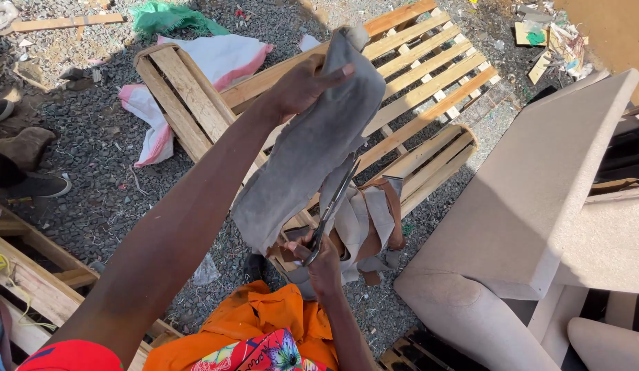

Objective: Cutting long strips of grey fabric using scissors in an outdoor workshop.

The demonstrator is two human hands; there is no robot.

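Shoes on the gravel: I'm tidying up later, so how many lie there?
3, all at the left edge: a brown boot, a dark shoe just below it, and part of another shoe above, cut off by the frame. More may lie outside the view.

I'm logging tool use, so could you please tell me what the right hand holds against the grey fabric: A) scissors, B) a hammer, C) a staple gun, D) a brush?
A: the right hand grips scissors, their blades running up along the grey fabric that the left hand holds up.
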